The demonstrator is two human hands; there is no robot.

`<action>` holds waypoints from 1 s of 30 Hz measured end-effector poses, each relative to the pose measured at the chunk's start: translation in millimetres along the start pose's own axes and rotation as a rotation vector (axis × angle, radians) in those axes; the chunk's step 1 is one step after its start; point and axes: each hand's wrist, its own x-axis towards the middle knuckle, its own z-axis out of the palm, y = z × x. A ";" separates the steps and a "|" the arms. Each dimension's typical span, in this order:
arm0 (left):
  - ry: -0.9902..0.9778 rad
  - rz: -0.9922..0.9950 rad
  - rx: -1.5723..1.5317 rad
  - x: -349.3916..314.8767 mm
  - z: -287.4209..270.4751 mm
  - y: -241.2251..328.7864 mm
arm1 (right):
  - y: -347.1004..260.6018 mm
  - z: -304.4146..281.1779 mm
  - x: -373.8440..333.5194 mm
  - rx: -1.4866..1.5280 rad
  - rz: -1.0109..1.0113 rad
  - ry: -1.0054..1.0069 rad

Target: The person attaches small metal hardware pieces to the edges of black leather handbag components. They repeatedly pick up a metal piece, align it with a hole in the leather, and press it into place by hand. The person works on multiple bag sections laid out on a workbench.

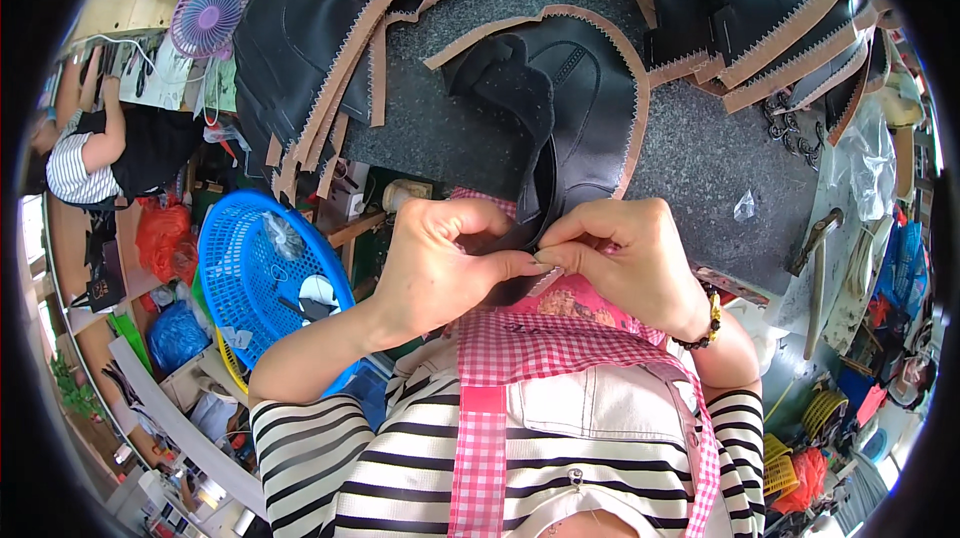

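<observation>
A pink checked apron is lying closest, over a striped top. Above it, the left hand and right hand are both pinching the black shoe upper, which is overhanging the table's near edge.

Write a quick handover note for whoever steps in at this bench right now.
Left hand: pinching the near edge of the black shoe upper.
Right hand: pinching the same edge, fingertips meeting the left's.
The upper lies on the dark bench, its near end lifted to the hands.
More tan-edged uppers are piled at the back; blue basket at left; hammer at right.
Done: edge gripped. Left: cannot tell how much of the edge is worked.
</observation>
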 end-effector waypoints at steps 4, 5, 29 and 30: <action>-0.082 -0.153 -0.204 1.4 4.0 -23.5 | -4.5 -3.6 -3.6 0.193 0.184 0.053; -0.084 -0.157 -0.197 1.4 2.0 -22.7 | -3.7 -4.4 -4.5 0.291 0.240 0.074; -0.120 0.075 -0.015 -10.8 7.7 -5.8 | 10.9 0.8 -16.7 0.306 0.170 0.057; -0.108 0.086 -0.032 -10.9 9.6 -6.5 | 10.5 0.5 -16.7 0.309 0.197 0.047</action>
